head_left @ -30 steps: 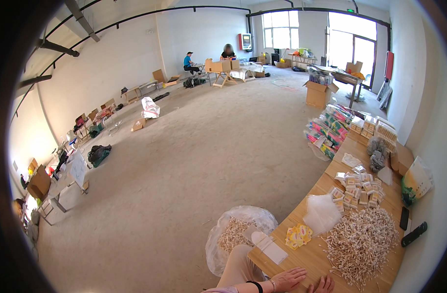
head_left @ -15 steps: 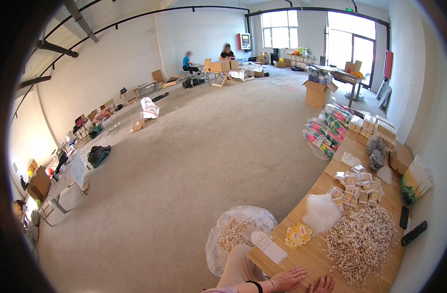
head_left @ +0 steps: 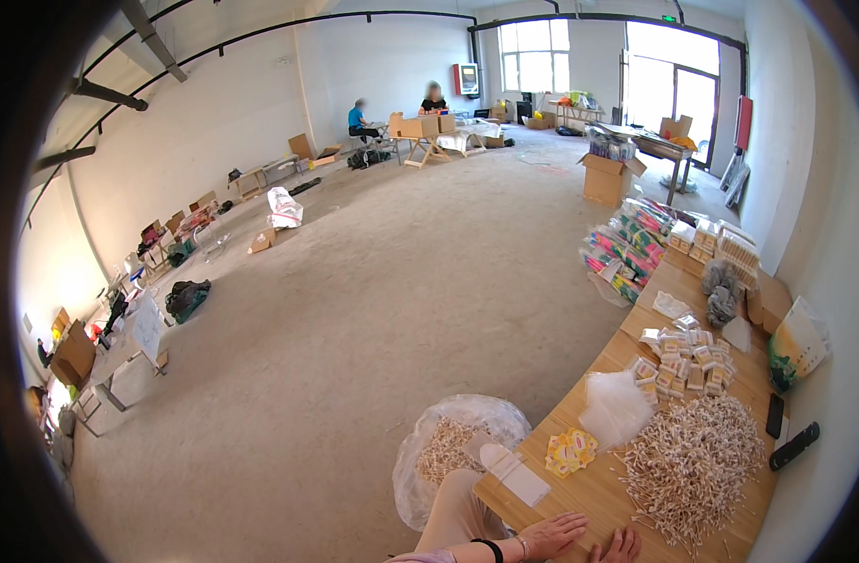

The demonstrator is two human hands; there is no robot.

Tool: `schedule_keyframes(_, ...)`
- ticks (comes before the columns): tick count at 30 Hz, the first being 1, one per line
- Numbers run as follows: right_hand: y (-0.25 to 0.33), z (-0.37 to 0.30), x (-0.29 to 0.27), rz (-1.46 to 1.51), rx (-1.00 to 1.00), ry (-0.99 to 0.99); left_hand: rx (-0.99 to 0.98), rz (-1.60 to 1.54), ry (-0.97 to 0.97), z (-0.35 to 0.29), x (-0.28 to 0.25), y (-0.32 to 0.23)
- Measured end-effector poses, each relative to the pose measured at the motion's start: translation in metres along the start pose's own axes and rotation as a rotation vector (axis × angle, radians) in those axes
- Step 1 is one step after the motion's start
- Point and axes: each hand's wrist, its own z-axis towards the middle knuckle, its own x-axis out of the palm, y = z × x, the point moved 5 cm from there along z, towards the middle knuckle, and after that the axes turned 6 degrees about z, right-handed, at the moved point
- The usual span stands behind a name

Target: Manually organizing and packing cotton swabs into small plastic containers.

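My left hand (head_left: 555,536) lies flat on the wooden table (head_left: 579,487) near its front edge, fingers stretched out and nothing held. Just to its right, my right hand (head_left: 619,547) rests with spread fingertips on the wood, its lower part cut off by the frame. A large heap of cotton swabs (head_left: 697,469) spreads beyond my right hand. Past my left hand lies a white card piece with a rounded end (head_left: 516,474). Yellow printed cards (head_left: 570,452) sit in a small pile, next to a stack of clear plastic bags (head_left: 615,410).
Small filled packs (head_left: 684,361) lie farther up the table. A clear bag of swabs (head_left: 459,441) stands on the floor beside my leg. Colourful packed bundles (head_left: 624,246) and an open carton (head_left: 606,178) stand beyond. Two people sit at far tables. A wall borders the right.
The view has shifted very slightly. Both hands stay in the same place on the table.
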Motion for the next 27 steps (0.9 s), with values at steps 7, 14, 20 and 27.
schedule_keyframes(7,0.0,0.0,0.001,-0.008,-0.033,-0.03,0.019,0.008,-0.008,-0.001,0.002,0.002)
schedule_keyframes(14,0.002,-0.001,-0.004,0.014,-0.001,-0.011,-0.015,-0.029,0.035,0.0,-0.004,-0.003)
schedule_keyframes(20,0.004,0.001,-0.007,0.018,0.001,-0.011,-0.05,-0.046,0.088,0.001,0.0,-0.001)
schedule_keyframes(27,0.008,0.005,-0.009,0.042,-0.011,-0.012,-0.005,-0.021,-0.049,-0.001,0.003,0.005)
